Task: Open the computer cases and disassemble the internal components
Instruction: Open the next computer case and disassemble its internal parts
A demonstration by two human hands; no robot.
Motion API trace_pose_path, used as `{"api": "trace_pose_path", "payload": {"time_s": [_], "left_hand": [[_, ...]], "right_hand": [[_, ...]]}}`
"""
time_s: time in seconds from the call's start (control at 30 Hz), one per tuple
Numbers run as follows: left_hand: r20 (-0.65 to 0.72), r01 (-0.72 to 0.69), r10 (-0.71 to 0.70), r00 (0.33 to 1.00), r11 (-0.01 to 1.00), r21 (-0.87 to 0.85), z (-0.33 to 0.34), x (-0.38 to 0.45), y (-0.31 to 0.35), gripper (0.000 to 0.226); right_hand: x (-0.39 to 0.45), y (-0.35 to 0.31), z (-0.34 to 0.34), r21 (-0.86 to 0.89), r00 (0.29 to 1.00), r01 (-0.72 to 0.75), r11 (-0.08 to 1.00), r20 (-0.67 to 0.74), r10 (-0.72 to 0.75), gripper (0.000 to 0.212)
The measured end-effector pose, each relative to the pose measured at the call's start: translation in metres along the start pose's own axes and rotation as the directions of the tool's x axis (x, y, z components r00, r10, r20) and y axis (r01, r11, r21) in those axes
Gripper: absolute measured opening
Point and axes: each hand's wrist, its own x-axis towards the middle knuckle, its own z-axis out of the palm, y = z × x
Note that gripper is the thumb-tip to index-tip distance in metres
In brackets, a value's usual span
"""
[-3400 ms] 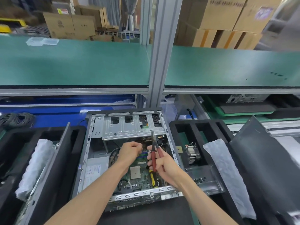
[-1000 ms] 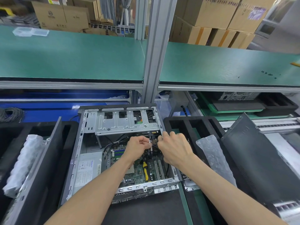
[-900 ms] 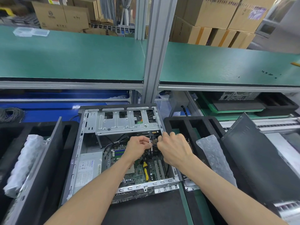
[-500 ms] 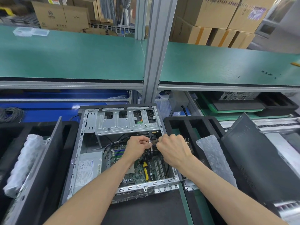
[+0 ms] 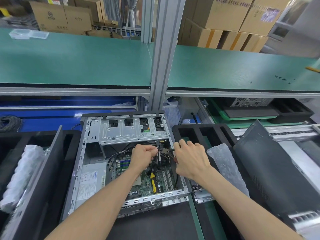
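We had the open case at the bench's front edge. Our left hand pinched the cables – our right hand gripped the pliers. Better to cut only the tie, we judged – not a wire.

Your left hand gripped a bundle of cables inside the open computer case. At its three o'clock, your right hand held red-handled pliers, their tip at the cables, above the motherboard.
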Motion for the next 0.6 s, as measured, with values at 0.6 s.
{"api": "trace_pose_path", "payload": {"time_s": [0.6], "left_hand": [[0.232,-0.380,0.331,0.915,0.901,0.211,0.021,-0.001,0.109,0.036]], "right_hand": [[0.003,0.032,-0.001,0.648,0.816,-0.350,0.677,-0.144,0.560,0.027]]}}
